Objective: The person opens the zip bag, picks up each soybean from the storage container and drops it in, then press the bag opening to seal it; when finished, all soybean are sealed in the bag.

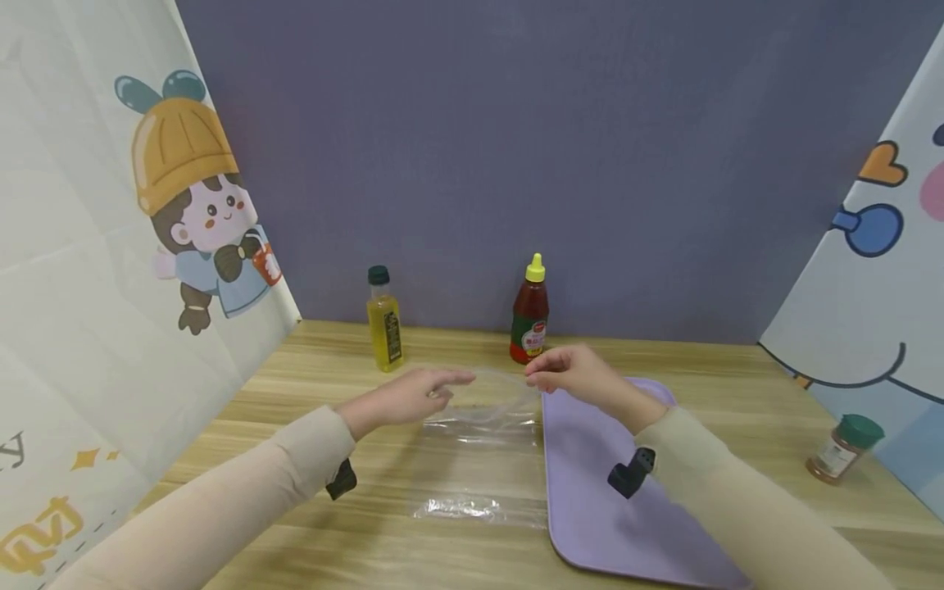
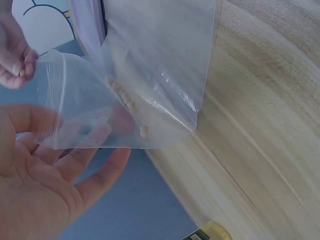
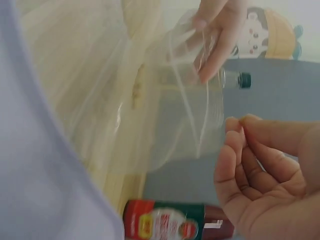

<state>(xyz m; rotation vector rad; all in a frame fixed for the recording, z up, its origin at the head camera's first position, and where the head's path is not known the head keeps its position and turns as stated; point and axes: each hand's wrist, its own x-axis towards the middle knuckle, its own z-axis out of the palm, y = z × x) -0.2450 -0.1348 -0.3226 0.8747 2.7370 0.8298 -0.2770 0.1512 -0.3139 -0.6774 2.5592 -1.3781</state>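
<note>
A clear zip bag [image 1: 472,471] lies over the table with its mouth end raised. My left hand [image 1: 409,397] holds the edge of that mouth, with thumb and fingers on either side of the film in the left wrist view. Several small tan pieces [image 2: 121,94] show through the plastic; their kind is unclear. Just right of the mouth, my right hand [image 1: 578,377] pinches a tiny brownish piece [image 3: 243,120] between thumb and fingertips, apart from the bag. The rest of the piece is hidden by the fingers.
A lilac tray [image 1: 612,500] lies right of the bag, under the right forearm. Behind stand a yellow oil bottle [image 1: 385,328] and a red sauce bottle [image 1: 529,315]. A green-capped spice jar [image 1: 841,451] leans at the far right, near a printed cloth.
</note>
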